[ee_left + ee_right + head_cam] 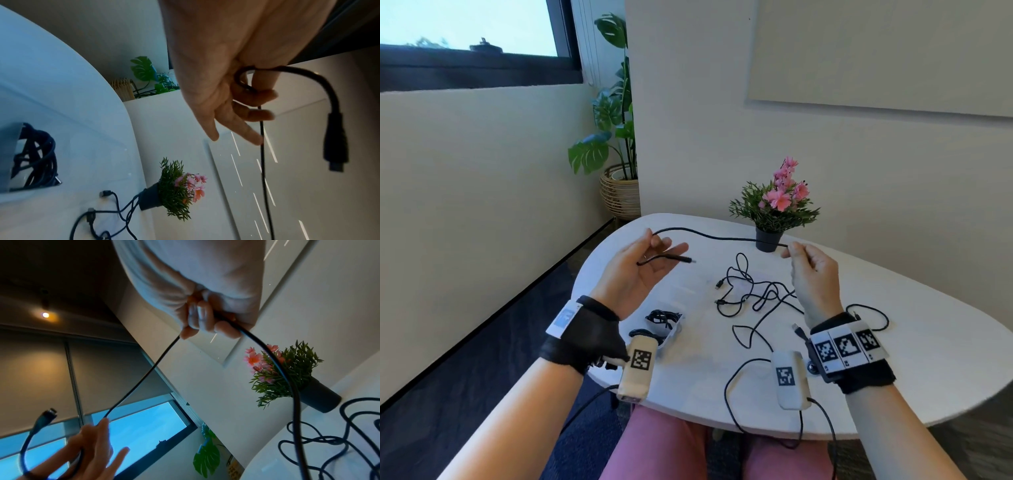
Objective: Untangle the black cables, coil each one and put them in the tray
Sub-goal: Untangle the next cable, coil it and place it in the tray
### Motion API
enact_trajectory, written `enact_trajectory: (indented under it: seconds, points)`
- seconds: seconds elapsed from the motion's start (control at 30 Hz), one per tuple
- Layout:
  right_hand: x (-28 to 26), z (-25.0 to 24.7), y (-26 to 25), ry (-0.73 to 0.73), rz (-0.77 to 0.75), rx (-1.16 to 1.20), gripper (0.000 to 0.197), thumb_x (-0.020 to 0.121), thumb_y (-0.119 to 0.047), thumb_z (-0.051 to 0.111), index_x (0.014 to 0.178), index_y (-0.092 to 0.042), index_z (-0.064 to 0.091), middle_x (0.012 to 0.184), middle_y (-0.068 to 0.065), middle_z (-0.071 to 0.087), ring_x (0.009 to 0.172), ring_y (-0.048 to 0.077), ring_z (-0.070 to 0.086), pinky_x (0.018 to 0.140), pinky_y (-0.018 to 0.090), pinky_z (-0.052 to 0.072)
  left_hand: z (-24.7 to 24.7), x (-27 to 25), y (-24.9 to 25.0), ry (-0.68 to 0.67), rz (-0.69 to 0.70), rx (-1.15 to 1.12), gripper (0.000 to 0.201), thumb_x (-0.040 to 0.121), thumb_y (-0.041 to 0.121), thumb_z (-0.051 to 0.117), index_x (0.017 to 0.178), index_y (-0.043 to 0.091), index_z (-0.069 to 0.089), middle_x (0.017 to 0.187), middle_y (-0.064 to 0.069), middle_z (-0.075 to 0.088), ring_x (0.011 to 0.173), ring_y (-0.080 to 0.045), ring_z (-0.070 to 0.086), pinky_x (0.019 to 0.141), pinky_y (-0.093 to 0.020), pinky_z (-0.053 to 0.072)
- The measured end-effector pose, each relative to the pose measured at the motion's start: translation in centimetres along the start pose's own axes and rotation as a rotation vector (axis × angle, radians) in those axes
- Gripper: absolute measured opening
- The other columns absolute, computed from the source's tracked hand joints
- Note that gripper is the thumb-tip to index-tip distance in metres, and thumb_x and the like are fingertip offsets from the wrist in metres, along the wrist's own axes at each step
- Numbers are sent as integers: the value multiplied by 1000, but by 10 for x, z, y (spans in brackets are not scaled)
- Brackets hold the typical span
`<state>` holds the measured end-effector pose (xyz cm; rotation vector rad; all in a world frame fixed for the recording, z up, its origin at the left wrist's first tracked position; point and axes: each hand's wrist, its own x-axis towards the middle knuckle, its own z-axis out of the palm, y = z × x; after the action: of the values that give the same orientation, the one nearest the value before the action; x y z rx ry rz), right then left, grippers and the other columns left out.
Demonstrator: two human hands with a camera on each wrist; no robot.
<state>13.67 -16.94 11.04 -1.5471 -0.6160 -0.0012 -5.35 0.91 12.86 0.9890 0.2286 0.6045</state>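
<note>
A black cable (722, 237) is held stretched in the air above a white table (893, 329), between two raised hands. Its near end is pinched between thumb and forefinger of the left hand (640, 270), palm up, with the other fingers spread loosely; a short tail curls across the palm and ends in a plug (686, 259) that juts past the fingers. Further along, the same cable is gripped by the curled fingers of the right hand (813, 274), beyond which it drops to the table. There a loose tangle of cables (750, 291) is seen lying in front of a small potted plant with pink flowers (774, 212). Near the table's left edge, a clear tray (671, 337) is seen holding coiled cables (661, 317). A large leafy plant in a woven basket (619, 192) stands on the floor behind.
</note>
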Motion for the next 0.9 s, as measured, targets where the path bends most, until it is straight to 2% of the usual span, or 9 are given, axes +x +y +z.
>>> enact_trajectory:
  seconds: [0.17,0.27,0.33,0.43,0.57,0.7,0.77,0.83,0.9]
  points:
    - [15,-17,3,170,9,69,30,97,-26,48,70,-24,61,50,-7,37,50,13,28,54,30,28,-4,-2,6,13,-84,-17,23,88,31,50,72,16,52,53,7,47,54,-11,58,88,-42,54]
    - [18,-26,9,163,-15,55,28,97,-26,49,73,-23,63,44,-13,38,49,12,26,52,29,26,-10,-2,4,13,-108,-1,25,93,33,46,73,17,52,54,8,48,68,-12,63,89,-43,55]
    - [12,-23,11,109,-18,12,27,97,-25,48,74,-23,63,42,-18,44,48,6,30,53,24,27,-9,1,1,37,-49,-93,30,97,34,40,74,19,51,76,1,62,91,-18,66,92,-42,52]
    - [-4,-16,6,-105,42,-63,24,97,-22,49,79,-17,66,42,-15,45,42,1,37,53,18,27,-2,6,1,79,55,-239,34,100,40,29,75,22,44,120,-15,64,110,-24,63,98,-39,43]
    - [-34,-9,5,-569,91,-224,26,96,-19,49,83,-8,67,37,-17,43,40,-3,42,50,13,28,1,12,16,87,169,-412,45,101,44,15,70,22,40,115,-2,69,112,-22,63,102,-44,39]
    - [-58,-1,15,-840,65,-214,29,98,-19,48,74,-19,66,47,-9,30,42,5,26,46,12,25,3,15,17,171,194,-533,42,99,49,19,72,25,40,59,12,52,68,-8,67,87,-52,48]
    - [-63,0,12,-911,44,-189,29,97,-20,49,75,-20,67,49,-4,29,43,8,25,46,12,24,2,15,15,230,176,-519,39,100,50,21,75,25,40,57,10,39,43,-4,42,58,-29,53]
    - [-65,-1,5,-996,1,-196,26,96,-24,52,79,-21,70,48,-5,31,45,12,26,46,18,23,0,15,15,310,171,-309,37,101,48,22,78,26,40,61,10,38,40,-5,25,36,-16,26]
    - [-66,-4,-7,-1048,-40,-191,23,95,-24,54,83,-19,73,46,-9,34,46,15,26,47,21,23,2,15,15,375,187,28,34,102,43,22,82,24,41,67,10,42,43,-6,22,36,-17,15]
